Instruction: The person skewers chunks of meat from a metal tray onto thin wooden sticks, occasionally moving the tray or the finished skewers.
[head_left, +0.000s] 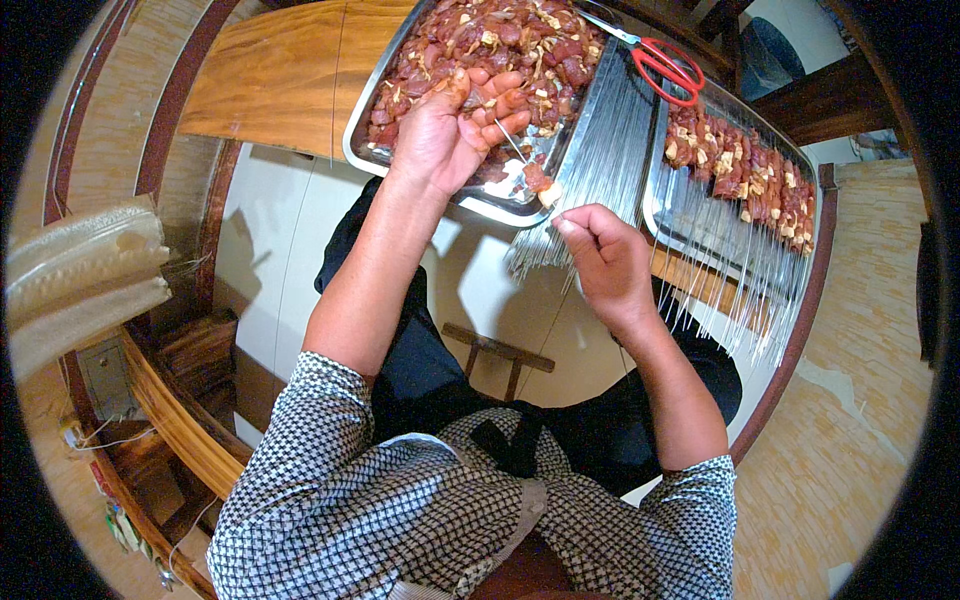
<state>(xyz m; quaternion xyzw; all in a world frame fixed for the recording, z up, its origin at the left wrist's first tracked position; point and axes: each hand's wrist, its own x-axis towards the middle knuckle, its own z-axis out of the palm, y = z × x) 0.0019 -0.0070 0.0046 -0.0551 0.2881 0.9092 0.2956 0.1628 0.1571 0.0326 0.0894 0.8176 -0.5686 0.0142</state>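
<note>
My right hand (611, 262) pinches the lower end of a thin metal skewer (512, 141) between thumb and fingertips. Threaded on it are a chunk of raw red meat (537, 178) and a pale piece (551, 195), perhaps fat. My left hand (457, 131) is turned palm up with loosely curled, wet fingers, and the skewer's tip reaches its fingers. Whether a small piece lies in that palm is not clear. Beneath the left hand is a metal tray (360, 142) heaped with cut raw meat (487, 37) and pale bits; its near corner shows bare metal.
Many bare metal skewers (600, 150) lie bundled right of the meat tray. Red-handled scissors (667, 71) rest across their far end. A second metal tray (667, 217) holds loaded skewers (742, 172), their bare ends projecting over the near edge. A wooden tabletop (262, 75) extends left.
</note>
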